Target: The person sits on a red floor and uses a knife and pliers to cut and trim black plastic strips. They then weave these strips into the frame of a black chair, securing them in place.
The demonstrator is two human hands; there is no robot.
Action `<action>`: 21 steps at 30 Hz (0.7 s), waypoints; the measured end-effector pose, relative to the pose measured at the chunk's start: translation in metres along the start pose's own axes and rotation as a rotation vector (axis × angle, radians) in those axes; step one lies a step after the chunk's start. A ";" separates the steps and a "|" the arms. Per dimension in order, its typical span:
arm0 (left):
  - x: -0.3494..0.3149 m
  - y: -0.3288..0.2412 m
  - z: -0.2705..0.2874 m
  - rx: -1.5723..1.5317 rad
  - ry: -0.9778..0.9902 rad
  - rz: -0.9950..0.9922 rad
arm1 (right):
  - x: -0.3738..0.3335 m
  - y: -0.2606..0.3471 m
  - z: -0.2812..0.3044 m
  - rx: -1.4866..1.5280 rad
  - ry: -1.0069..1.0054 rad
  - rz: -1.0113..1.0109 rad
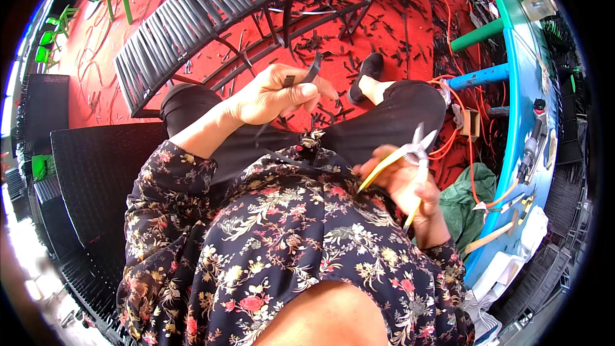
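Left hand (pixel 272 95) pinches a black strip (pixel 314 67), short of the black frame (pixel 192 20); right hand (pixel 405 187) holds yellow-handled snips (pixel 415 148), blades parted. Frame's left section carries close-set slats; right section shows open rails. Covering judged incomplete.

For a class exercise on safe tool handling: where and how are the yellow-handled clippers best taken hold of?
The clippers are probably best gripped around both yellow handles, coming from the person's side, lower in the picture. The handles spread toward the body, while the parted, pointed blades face away from it. The right hand holds them there.
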State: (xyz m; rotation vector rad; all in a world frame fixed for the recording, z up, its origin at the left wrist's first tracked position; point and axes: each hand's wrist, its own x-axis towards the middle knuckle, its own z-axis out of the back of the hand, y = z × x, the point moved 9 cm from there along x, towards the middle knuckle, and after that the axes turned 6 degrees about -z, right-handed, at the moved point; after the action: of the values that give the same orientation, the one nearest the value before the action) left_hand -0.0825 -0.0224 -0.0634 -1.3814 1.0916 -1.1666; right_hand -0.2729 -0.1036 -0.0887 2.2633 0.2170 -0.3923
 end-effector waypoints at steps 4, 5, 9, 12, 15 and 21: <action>-0.001 -0.003 -0.003 0.020 -0.001 -0.036 | -0.023 0.088 0.033 -0.625 -0.554 0.475; -0.001 -0.003 -0.004 0.025 0.003 -0.034 | -0.034 0.105 0.036 -0.773 -0.737 0.543; -0.001 -0.005 -0.014 -0.003 0.066 0.009 | -0.003 0.085 0.012 -0.607 -0.378 0.192; -0.001 -0.010 -0.027 -0.009 0.121 0.003 | 0.021 0.057 -0.011 -0.710 -0.198 -0.022; 0.000 -0.022 -0.039 0.005 0.188 -0.105 | 0.037 0.046 -0.029 -0.724 -0.047 -0.068; -0.002 -0.032 -0.052 -0.001 0.226 -0.158 | 0.044 0.031 -0.041 -0.587 0.099 -0.211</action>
State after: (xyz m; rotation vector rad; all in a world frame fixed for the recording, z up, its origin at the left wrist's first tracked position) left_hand -0.1326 -0.0240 -0.0292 -1.3802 1.1558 -1.4651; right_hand -0.2146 -0.0919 -0.0567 1.6858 0.5496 -0.2792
